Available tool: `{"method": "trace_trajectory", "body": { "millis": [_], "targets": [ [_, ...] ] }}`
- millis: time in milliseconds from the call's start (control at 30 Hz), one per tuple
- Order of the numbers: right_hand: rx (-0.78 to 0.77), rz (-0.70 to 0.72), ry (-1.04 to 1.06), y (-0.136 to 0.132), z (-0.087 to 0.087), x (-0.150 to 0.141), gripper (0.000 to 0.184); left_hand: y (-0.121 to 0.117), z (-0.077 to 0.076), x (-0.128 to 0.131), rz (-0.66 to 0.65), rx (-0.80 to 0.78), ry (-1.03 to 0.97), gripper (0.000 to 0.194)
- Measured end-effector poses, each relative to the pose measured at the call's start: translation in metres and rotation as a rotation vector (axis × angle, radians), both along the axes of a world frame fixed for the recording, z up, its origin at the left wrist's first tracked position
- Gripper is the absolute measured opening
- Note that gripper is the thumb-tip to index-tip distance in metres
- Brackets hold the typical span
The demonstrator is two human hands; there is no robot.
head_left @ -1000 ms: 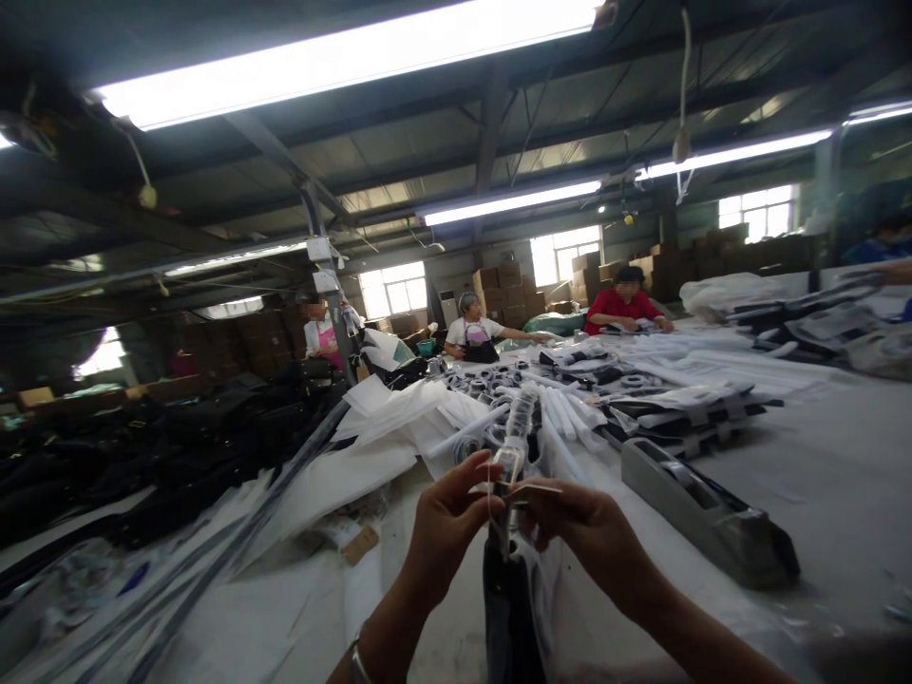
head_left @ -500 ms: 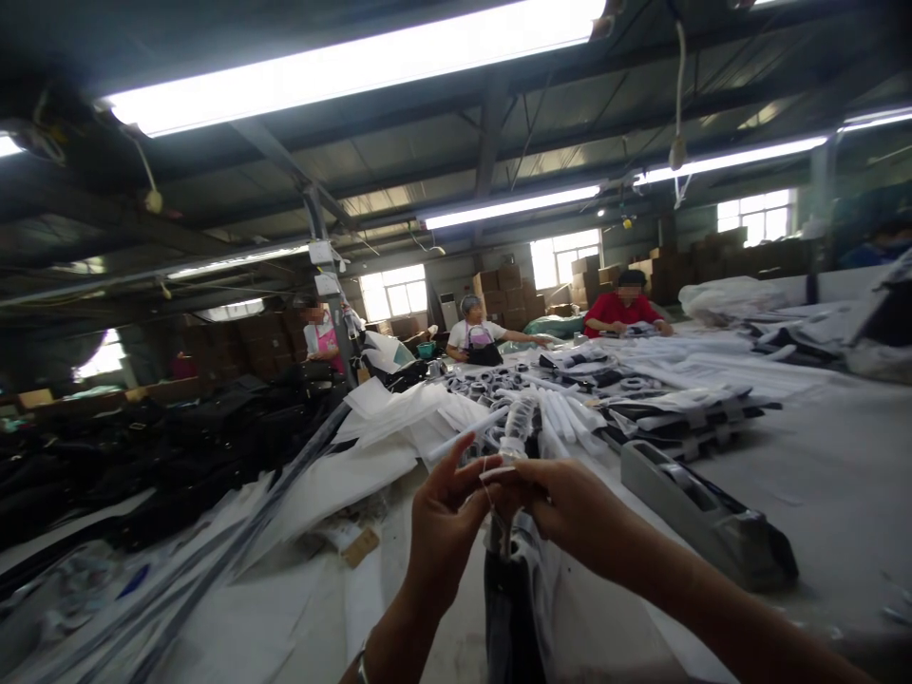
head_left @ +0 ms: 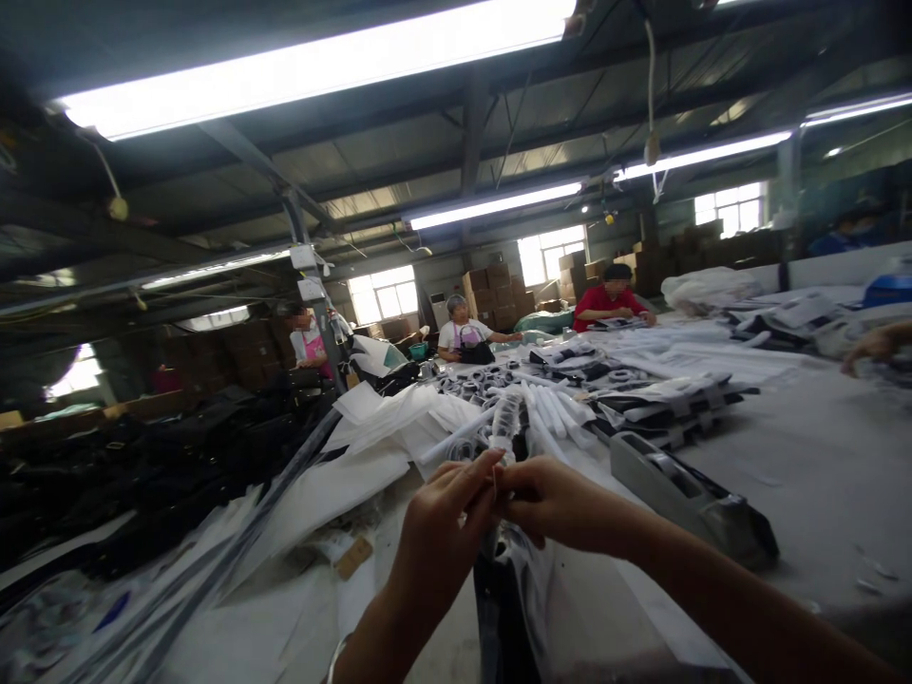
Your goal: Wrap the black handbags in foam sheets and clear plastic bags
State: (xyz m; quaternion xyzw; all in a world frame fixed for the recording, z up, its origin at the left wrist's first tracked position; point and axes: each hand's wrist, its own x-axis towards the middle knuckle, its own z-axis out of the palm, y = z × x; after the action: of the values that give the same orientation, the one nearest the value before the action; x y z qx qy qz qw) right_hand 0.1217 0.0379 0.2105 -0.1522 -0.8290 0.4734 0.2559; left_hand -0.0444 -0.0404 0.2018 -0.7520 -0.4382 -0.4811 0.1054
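Note:
My left hand (head_left: pixel 443 521) and my right hand (head_left: pixel 566 502) meet over the table, fingertips pinched together. Between them shows a thin pale sliver (head_left: pixel 494 482), too small to identify; the fingers hide the rest. Directly below hangs or lies a black and white fabric piece (head_left: pixel 507 608), its upper end partly covered by my hands. Just beyond my fingertips is a clear, ribbed plastic-looking roll (head_left: pixel 505 418). To the right of my right hand stands a grey tape dispenser (head_left: pixel 688 499).
White sheets (head_left: pixel 385 418) are piled left of my hands, with a small brown card (head_left: pixel 353 558) nearby. Layered black and white pieces (head_left: pixel 670 408) lie behind the dispenser. Black goods (head_left: pixel 178 465) fill the left. Several people work farther back; another person's hand (head_left: pixel 880 347) reaches in from the right.
My hands have drawn closer, the left fingers folding in against the right fingertips. The view has shifted slightly, and another person's hand has appeared at the right edge.

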Motion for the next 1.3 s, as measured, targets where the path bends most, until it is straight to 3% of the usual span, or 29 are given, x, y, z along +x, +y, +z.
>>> {"method": "trace_trajectory", "body": {
  "millis": [67,167,233,267,333,467,567,667,767,900,1000,1100,1200,1300],
  "targets": [
    [-0.290,0.101,0.109,0.002,-0.003,0.002,0.020,-0.007,0.004,-0.002,0.038,0.018,0.124,0.047],
    [-0.685,0.098,0.331,-0.003,-0.010,0.004,0.029,-0.017,0.004,-0.002,0.138,0.033,0.131,0.048],
    [-0.824,0.041,0.423,-0.010,-0.015,0.004,0.030,-0.022,0.001,-0.004,0.167,0.018,0.054,0.046],
    [-0.817,0.008,0.438,-0.014,-0.018,0.004,0.029,-0.024,-0.001,-0.005,0.162,-0.007,-0.016,0.044],
    [-0.650,-0.064,0.436,-0.020,-0.023,0.002,0.028,-0.028,-0.005,-0.006,0.141,-0.083,-0.214,0.040],
    [-0.091,-0.195,0.450,-0.026,-0.033,0.000,0.021,-0.036,-0.019,-0.004,0.114,-0.204,-0.564,0.038],
    [0.230,-0.175,0.506,-0.025,-0.039,-0.002,0.015,-0.042,-0.032,-0.001,0.108,-0.232,-0.769,0.044],
    [0.421,-0.138,0.541,-0.023,-0.044,-0.004,0.020,-0.048,-0.045,0.002,0.124,-0.176,-0.954,0.051],
    [0.542,-0.153,0.502,-0.020,-0.048,-0.006,0.021,-0.052,-0.052,0.009,0.215,-0.116,-1.090,0.058],
    [0.544,-0.117,0.460,-0.010,-0.053,-0.005,0.020,-0.056,-0.058,0.021,0.271,-0.091,-1.192,0.057],
    [0.515,-0.057,0.429,-0.001,-0.051,-0.004,0.042,-0.058,-0.059,0.026,0.244,-0.092,-1.171,0.056],
    [0.617,-0.084,0.257,0.006,-0.045,-0.005,0.061,-0.062,-0.059,0.026,0.264,-0.073,-1.082,0.055],
    [0.749,-0.149,0.115,0.009,-0.038,-0.008,0.049,-0.063,-0.067,0.016,0.280,-0.048,-1.063,0.056],
    [0.839,-0.244,0.100,0.010,-0.037,-0.010,0.041,-0.055,-0.094,0.006,0.223,-0.138,-1.265,0.061]
  ]
}}
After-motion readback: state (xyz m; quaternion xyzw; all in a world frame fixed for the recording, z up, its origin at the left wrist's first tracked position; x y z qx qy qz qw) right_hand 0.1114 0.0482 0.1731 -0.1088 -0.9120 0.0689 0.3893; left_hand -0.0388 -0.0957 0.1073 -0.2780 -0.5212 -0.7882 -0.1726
